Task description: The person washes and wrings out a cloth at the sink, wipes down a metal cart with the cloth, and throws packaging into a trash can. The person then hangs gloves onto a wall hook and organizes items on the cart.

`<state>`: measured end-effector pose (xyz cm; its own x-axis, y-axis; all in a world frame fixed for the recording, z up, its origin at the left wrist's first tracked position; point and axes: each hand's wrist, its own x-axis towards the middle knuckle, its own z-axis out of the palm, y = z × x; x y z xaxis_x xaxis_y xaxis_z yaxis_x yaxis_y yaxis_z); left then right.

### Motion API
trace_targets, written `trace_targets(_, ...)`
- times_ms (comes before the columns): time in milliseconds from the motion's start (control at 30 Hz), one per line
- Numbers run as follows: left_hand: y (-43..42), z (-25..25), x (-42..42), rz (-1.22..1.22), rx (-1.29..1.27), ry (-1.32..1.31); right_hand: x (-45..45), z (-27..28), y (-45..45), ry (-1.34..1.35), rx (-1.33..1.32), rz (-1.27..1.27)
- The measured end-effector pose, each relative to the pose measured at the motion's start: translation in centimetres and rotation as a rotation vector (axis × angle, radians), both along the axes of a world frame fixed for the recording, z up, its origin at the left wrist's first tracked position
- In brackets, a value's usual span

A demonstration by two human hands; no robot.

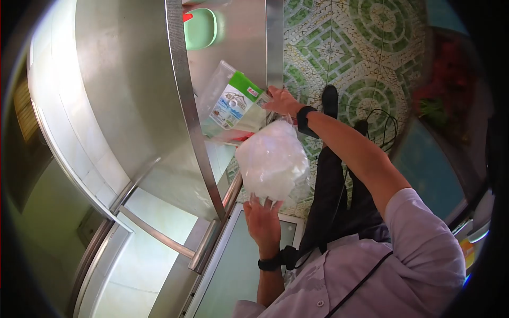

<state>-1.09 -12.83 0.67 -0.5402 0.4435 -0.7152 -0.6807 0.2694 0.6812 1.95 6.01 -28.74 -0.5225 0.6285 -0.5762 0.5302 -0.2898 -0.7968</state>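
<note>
My left hand [263, 225] is at the near end of a bulky clear plastic bag [273, 159] with whitish contents. Its fingertips press against the crumpled film and partly show through it. My right hand [283, 102] reaches past the bag to a clear plastic package [233, 103] with a green and white printed label, lying on the metal shelf. The fingers are bent at the package's right edge, seemingly pinching it. The bag's far side lies close below my right wrist. Something red shows at the package's lower edge.
A pale green tray [201, 29] with a red item sits farther along the metal shelf [238, 32]. A raised metal edge [188, 106] runs along the left. Below are a metal rail [159, 233] and a framed glass panel [238, 270]. Patterned tiles [366, 58] cover the floor.
</note>
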Motion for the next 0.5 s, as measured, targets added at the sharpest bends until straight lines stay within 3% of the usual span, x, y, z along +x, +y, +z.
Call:
trace_targets(167, 0.2, 2.9, 1.1, -0.004, -0.033, -0.052, 0.8, 0.2, 0.8, 0.128, -0.211, -0.117)
trace_targets(267, -0.3, 4.6, 1.6, -0.083, 0.030, -0.078, 1.4, 1.5, 1.1, 0.310, -0.082, -0.210)
trace_targets(333, 0.5, 6.1, 2.1, -0.123, 0.027, -0.034, 1.0, 2.0, 1.3, 0.374, -0.153, -0.224)
trace_targets(433, 1.5, 9.2, 2.5, -0.144, 0.015, 0.059, 0.8, 3.3, 2.1, 0.264, -0.059, -0.153)
trace_targets(500, 1.9, 10.9, 2.6, -0.029, 0.097, 0.102, 0.5, 4.0, 2.3, 0.254, 0.077, -0.136)
